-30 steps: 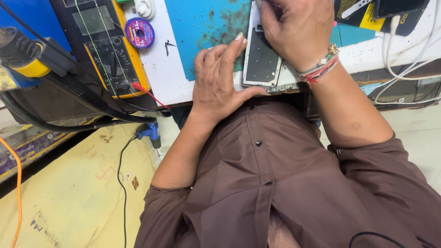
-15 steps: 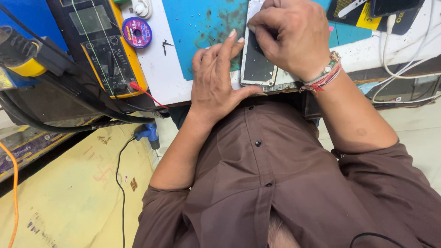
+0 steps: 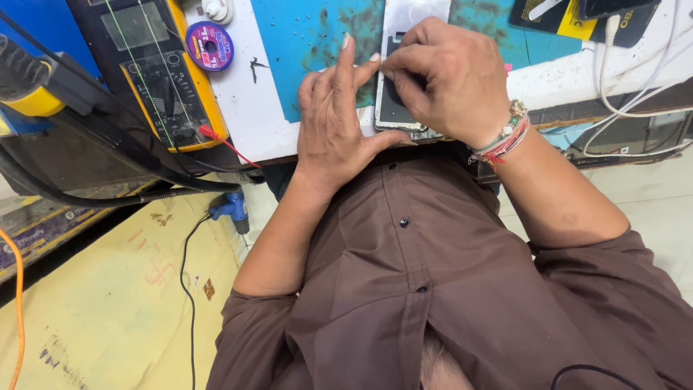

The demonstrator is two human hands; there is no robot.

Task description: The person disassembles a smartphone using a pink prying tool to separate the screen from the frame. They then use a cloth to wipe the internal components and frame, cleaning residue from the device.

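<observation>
The person sat close to a white table [image 3: 245,108] with a blue mat [image 3: 310,43] on top. A phone [image 3: 395,108] lay flat on the mat, near the table's front edge, right in front of the person's brown shirt [image 3: 433,289].

The left hand [image 3: 338,123] lay flat on the mat beside the phone. Its fingers were spread out and open, and its thumb touched the phone's bottom corner. It was pressing down, not gripping.

The right hand [image 3: 451,79] sat on top of the phone. Its fingers were curled down onto the dark glass, and the fingertips pinched at the left side of the phone. I could not tell if something small was between those fingertips. Colourful bands [image 3: 505,137] went round that wrist.

To the left stood a yellow and black meter [image 3: 155,72] with a red wire. A little round purple spool [image 3: 209,45] lay just beside it. White cables [image 3: 635,94] hung on the far right. A small blue tool [image 3: 232,209] hung below the table, over a yellow floor [image 3: 108,310].
</observation>
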